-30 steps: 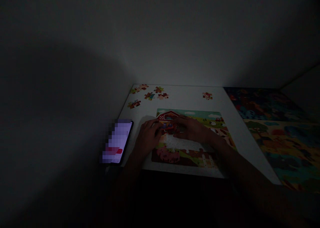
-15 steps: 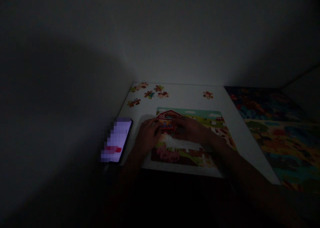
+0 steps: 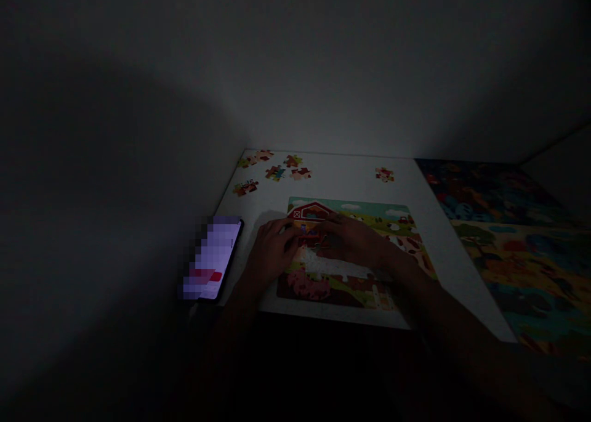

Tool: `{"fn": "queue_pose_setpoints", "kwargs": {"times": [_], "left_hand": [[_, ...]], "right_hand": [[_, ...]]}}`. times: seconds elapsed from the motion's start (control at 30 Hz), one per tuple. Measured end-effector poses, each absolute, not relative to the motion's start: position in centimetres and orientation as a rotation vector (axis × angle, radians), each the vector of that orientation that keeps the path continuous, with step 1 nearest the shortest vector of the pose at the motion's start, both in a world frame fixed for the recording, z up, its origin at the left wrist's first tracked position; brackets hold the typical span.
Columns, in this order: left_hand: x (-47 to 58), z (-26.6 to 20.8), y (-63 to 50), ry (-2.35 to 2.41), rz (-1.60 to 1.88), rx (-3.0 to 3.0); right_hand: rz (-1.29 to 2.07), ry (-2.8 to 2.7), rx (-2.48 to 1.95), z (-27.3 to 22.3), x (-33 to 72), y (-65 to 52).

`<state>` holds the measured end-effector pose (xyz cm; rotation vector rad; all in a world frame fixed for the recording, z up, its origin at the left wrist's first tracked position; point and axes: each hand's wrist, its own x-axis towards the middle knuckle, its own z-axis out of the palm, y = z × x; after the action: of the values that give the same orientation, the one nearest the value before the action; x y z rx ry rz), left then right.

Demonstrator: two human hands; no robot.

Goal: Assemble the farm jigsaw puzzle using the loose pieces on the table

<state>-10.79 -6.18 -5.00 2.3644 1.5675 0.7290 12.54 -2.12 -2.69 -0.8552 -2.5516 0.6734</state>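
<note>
A farm jigsaw puzzle (image 3: 351, 292) with a red barn lies partly assembled on the white table, with a gap in its middle. My left hand (image 3: 272, 246) comes in from the left, fingers bent, fingertips at the left side of a puzzle piece (image 3: 310, 232) below the barn roof. From the right, my right hand (image 3: 348, 237) curves over the gap with its fingertips on the same piece's right side. Dim light and the fingers hide part of the piece and its contact with the neighbouring ones.
Several loose puzzle pieces (image 3: 276, 173) lie at the table's (image 3: 341, 178) back left, and another loose piece (image 3: 385, 174) at the back right. A lit phone (image 3: 215, 259) lies left of my left hand. Colourful picture puzzles (image 3: 508, 249) lie along the right side. Walls stand behind and left.
My fingertips have shifted slightly at the piece under the barn, and less of its lower edge shows between them. The view has moved a little; the loose pieces stay in place.
</note>
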Motion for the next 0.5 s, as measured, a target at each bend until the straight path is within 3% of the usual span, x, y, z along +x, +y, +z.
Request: {"fn": "queue_pose_setpoints", "kwargs": {"times": [0.5], "left_hand": [[-10.75, -4.85, -6.24, 1.504, 0.720, 2.368]], "right_hand": [[0.659, -2.535, -0.857, -2.60, 12.01, -2.42]]}}
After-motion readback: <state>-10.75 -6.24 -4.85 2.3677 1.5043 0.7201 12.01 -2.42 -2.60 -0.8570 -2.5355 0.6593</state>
